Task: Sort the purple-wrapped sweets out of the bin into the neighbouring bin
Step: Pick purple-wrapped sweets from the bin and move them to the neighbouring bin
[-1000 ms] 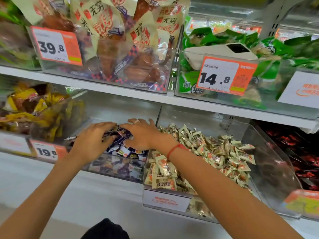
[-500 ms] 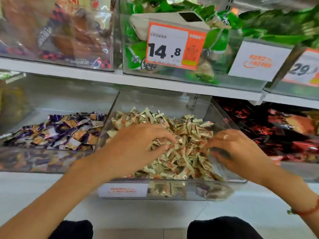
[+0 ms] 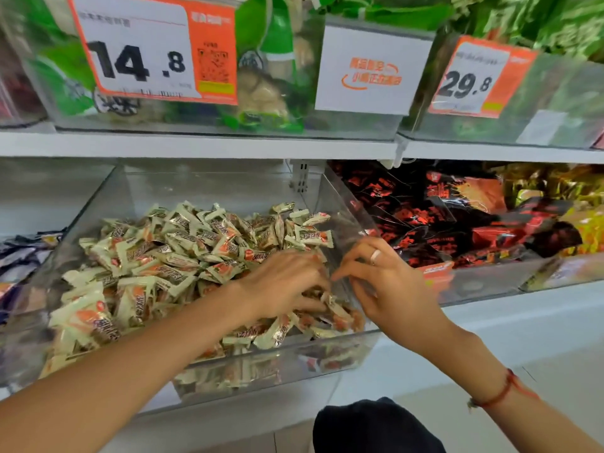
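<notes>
A clear plastic bin [image 3: 209,188] on the lower shelf held a heap of cream-and-orange wrapped sweets [image 3: 183,256]. Both hands were in its near right corner. The left hand [image 3: 284,282] lay knuckles-up on the pile, fingers curled down among the wrappers; whether it gripped one could not be told. The right hand [image 3: 389,289], with a pale ring on one finger and a red cord bracelet [image 3: 500,392] at the wrist, had its fingers bent beside the bin's right wall, and what they pinched was hidden. Purple-wrapped sweets [image 3: 19,256] lay in the neighbouring bin at the far left edge. Black-and-red packets [image 3: 434,217] filled the bin to the right.
</notes>
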Tool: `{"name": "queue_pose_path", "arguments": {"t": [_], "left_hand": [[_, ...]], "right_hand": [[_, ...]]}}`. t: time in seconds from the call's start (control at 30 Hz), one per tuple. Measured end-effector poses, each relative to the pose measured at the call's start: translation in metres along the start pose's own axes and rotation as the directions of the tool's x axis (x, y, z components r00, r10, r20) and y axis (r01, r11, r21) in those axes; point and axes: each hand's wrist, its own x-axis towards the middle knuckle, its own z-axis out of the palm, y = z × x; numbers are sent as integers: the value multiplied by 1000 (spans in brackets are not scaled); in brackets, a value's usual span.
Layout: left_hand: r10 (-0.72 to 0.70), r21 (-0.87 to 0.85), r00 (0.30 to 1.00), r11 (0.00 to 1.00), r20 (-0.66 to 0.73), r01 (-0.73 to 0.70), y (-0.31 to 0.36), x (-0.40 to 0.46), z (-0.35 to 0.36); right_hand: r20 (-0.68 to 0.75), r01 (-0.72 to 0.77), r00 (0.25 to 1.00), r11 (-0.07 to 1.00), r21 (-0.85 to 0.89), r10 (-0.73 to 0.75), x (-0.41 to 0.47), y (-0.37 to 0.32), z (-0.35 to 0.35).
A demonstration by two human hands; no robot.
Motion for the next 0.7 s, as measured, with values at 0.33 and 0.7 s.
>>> {"name": "queue_pose_path", "arguments": {"t": [0.33, 0.7], "left_hand": [[-420, -116, 896, 907, -144, 406, -24, -26, -23], [20, -504, 880, 826, 475, 254, 22, -35, -22]], "right_hand": [[-15, 4, 1000, 1000, 4, -4, 0, 5, 6], [55, 39, 998, 997, -67, -35, 3, 4, -2]]}}
